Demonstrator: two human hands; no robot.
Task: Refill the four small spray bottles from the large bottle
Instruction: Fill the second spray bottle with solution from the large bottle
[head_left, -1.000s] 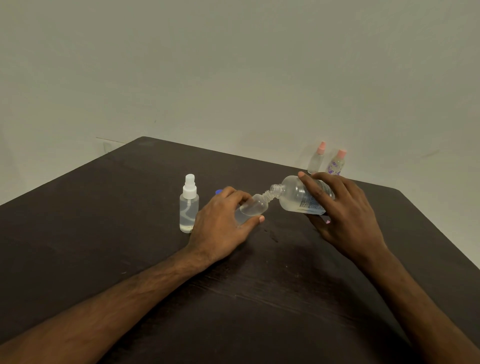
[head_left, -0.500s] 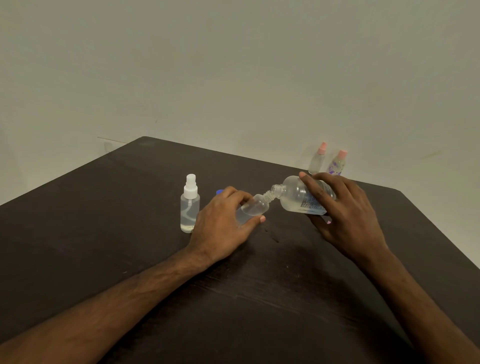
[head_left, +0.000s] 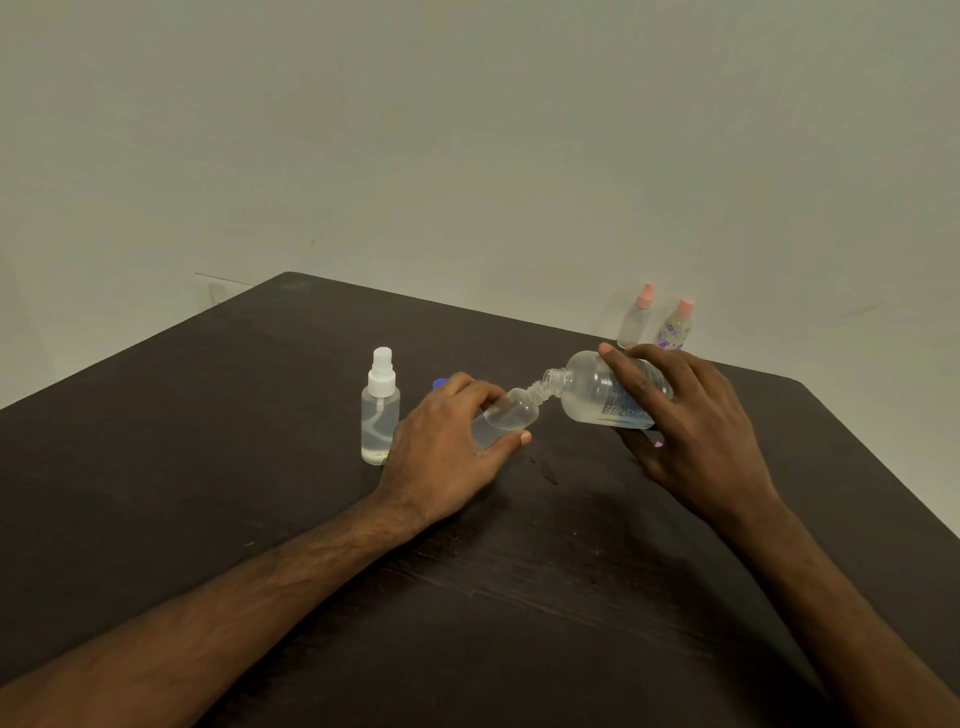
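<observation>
My left hand (head_left: 447, 447) grips a small clear bottle (head_left: 511, 413) with its spray top off, tilted so its threaded neck points up and right. My right hand (head_left: 685, 421) holds the large clear bottle (head_left: 597, 392) tipped almost on its side, its open mouth touching the small bottle's neck. A small spray bottle with a white top (head_left: 380, 410) stands upright just left of my left hand. Two small bottles with pink caps (head_left: 636, 317) (head_left: 675, 327) stand at the table's far edge, behind my right hand.
A dark wooden table (head_left: 260, 467) fills the lower view, against a plain pale wall. A small blue object (head_left: 439, 383) peeks out behind my left hand. A few wet spots (head_left: 545, 470) lie on the table between my hands.
</observation>
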